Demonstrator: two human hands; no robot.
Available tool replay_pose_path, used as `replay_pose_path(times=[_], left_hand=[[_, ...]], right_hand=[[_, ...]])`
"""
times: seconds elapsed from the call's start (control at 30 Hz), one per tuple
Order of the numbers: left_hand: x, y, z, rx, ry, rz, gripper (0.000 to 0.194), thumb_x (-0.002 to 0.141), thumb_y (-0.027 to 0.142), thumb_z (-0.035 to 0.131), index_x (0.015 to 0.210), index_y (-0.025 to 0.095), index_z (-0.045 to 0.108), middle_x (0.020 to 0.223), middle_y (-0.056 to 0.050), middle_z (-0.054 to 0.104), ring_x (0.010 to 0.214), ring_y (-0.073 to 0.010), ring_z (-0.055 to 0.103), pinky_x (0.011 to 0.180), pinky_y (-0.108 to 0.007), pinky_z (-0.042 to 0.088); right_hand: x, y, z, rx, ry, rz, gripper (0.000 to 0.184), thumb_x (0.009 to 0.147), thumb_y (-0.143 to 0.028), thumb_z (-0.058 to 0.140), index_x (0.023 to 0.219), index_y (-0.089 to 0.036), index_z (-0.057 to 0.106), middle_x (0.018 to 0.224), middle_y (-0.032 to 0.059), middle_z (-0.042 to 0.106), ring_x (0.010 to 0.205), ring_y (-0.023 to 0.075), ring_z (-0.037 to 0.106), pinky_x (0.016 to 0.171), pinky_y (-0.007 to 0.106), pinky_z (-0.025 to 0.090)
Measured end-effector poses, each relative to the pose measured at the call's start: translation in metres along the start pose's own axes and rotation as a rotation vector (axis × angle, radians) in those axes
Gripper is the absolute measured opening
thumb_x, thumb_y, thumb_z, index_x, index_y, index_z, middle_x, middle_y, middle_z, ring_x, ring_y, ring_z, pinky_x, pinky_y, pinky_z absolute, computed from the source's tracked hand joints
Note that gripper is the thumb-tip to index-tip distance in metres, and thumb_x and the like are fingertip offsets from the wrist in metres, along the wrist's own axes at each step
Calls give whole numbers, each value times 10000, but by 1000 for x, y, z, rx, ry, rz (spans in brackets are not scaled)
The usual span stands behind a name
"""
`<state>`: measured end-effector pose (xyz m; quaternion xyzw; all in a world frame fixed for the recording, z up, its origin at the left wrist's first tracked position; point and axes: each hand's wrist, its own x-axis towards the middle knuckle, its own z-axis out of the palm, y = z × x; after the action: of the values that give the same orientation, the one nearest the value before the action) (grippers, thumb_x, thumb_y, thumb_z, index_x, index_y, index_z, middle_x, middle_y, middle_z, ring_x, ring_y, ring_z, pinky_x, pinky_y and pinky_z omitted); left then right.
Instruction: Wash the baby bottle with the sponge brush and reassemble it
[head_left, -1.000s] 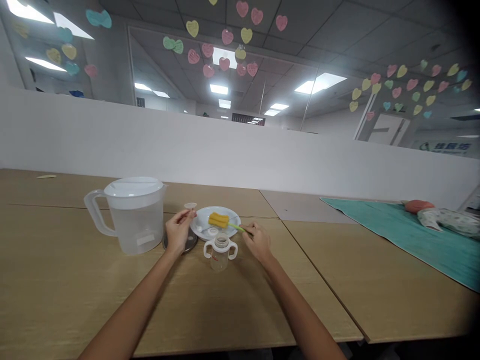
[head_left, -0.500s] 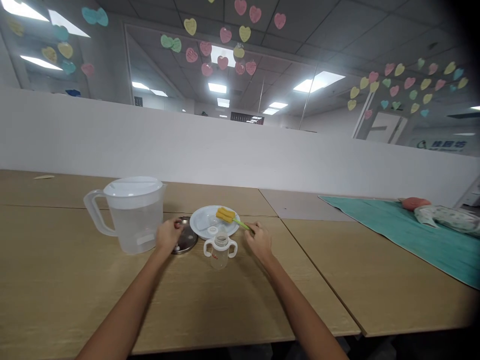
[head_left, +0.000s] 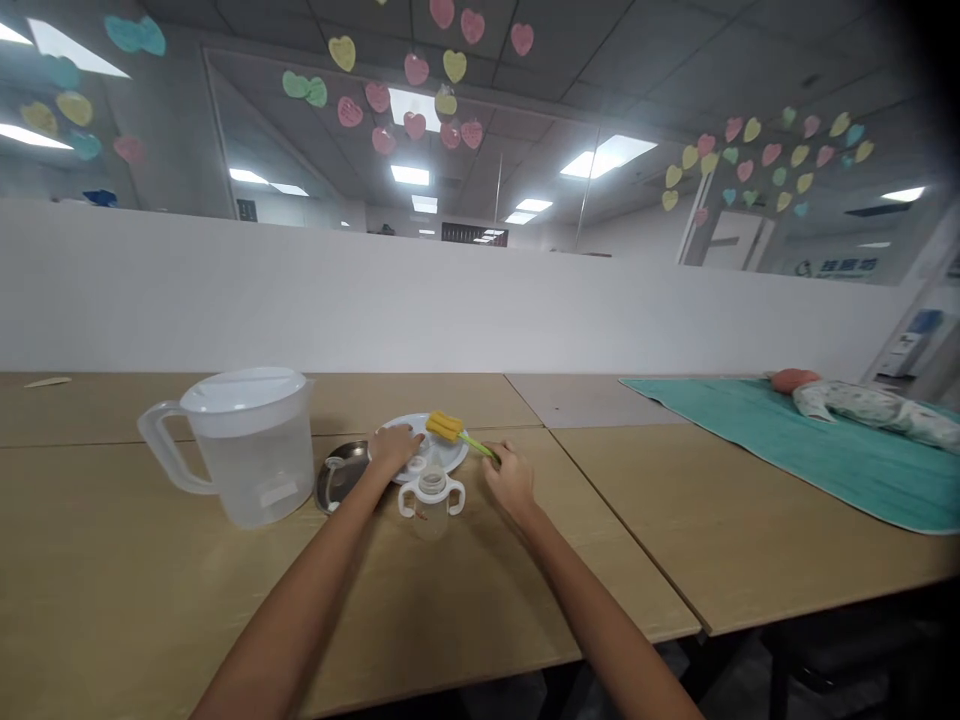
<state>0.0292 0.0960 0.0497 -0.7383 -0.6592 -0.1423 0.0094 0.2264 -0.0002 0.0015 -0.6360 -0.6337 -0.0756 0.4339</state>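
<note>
My right hand (head_left: 510,478) is closed round the green handle of a bottle brush (head_left: 445,426); its yellow sponge head is over the far side of a white plate (head_left: 454,462). My left hand (head_left: 394,446) reaches over the plate's left part, fingers stretched out; whether they touch a small clear piece there is hidden. A white ring-like part (head_left: 416,464) lies near the plate's front. Just in front stands a clear baby bottle (head_left: 431,512), uncapped, upright, with two white handles. Left of the plate, a round metal dish (head_left: 352,478) holds small white parts, partly behind my left wrist.
A lidded plastic pitcher (head_left: 259,470) with clear liquid stands at the left. On the right a green mat (head_left: 720,425) bears a baby doll (head_left: 862,400) in patterned clothes. A low white wall (head_left: 420,310) bounds the table's back.
My left hand has left the metal dish and moved right, over the plate. White parts in the dish now show. My right hand keeps the brush almost still; the view has shifted slightly right.
</note>
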Motion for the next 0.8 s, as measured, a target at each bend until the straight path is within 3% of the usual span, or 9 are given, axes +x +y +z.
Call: replay_pose_path(times=[0.1,0.2,0.37,0.5,0.6,0.8], left_hand=[[11,3,3,-12,-13,-12,397,737,514,506,940,204,650,980,-145,663,992,-340,569,869,-489,369],[8,0,-5,-31,30,22,355,736,453,535,962,189,605,991,-132,637,982,-306,569,879,-459,373],[-28,-18,-17,-208,351,212,270,750,311,510,965,148,499,1038,-120,506,989,-241,536,842,-362,435],[-58,-39,-14,-337,531,342,396,713,245,532,1088,177,423,1040,-80,458,945,-214,537,818,-363,475],[-68,-50,-7,-337,560,462,410,734,187,500,1132,178,403,1087,-92,474,1032,-211,513,904,-367,449],[-71,-52,0,-272,493,821,250,837,116,345,1007,177,518,1166,-97,540,1243,-204,395,1053,-423,329]], right_hand=[[2,3,0,3,22,23,285,779,-189,485,993,-224,671,887,27,629,769,137,559,673,217,361],[2,3,0,10,39,22,284,777,-191,484,987,-229,671,883,20,630,764,136,566,665,214,367],[-3,-5,-5,88,119,-58,315,789,-198,450,1021,-231,661,877,15,623,754,125,573,654,200,389],[-9,-12,-6,157,136,-243,332,795,-201,440,1039,-222,664,826,25,608,730,111,566,662,185,413],[-10,-11,-5,139,101,-334,319,788,-196,462,1023,-226,677,810,32,607,731,109,563,662,183,425],[-8,-4,-3,80,22,-445,358,743,-138,512,1049,-243,666,901,41,622,781,116,565,718,205,451]])
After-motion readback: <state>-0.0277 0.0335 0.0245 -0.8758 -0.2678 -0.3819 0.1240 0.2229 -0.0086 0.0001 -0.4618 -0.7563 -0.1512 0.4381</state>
